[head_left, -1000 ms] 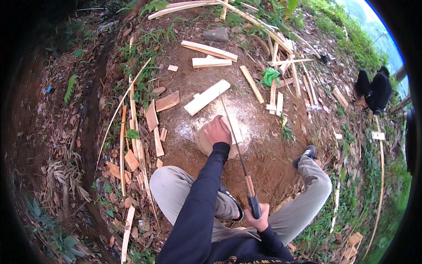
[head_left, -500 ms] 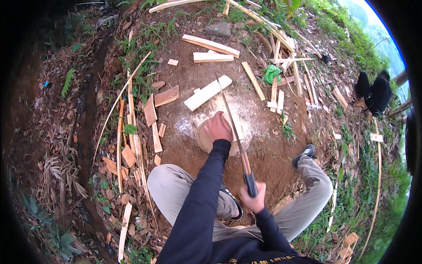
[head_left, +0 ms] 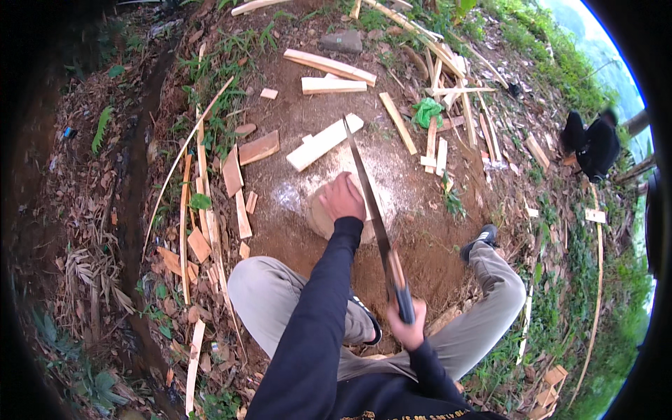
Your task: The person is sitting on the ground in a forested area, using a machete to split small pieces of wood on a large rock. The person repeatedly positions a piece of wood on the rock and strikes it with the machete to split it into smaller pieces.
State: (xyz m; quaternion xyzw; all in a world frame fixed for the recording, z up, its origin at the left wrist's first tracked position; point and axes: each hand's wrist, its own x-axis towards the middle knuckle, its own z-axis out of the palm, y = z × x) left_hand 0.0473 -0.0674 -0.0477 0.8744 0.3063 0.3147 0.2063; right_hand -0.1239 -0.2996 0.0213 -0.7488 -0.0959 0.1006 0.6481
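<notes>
My left hand (head_left: 343, 199) presses down with its fingers bent over a pale piece of wood, which lies on a round wooden stump (head_left: 320, 218). Most of that piece is hidden by the hand and the blade. My right hand (head_left: 408, 326) is closed round the dark handle of a handsaw (head_left: 369, 187). The long blade points away from me and passes just right of my left hand, across the wood. Pale sawdust (head_left: 389, 199) covers the stump and the soil about it. Beyond the blade's far end lies a pale board (head_left: 323, 145).
Cut boards (head_left: 329, 66) and reddish offcuts (head_left: 259, 148) lie on the soil. A pile of strips (head_left: 448, 70) and a green plastic bag (head_left: 427, 112) are at the far right. Long strips (head_left: 203, 168) run along the left. A dark-clothed person (head_left: 596, 147) is at the right edge.
My right hand has drawn the handsaw a little toward me. My left hand stays pressed at the stump. The whole view has shifted slightly.
</notes>
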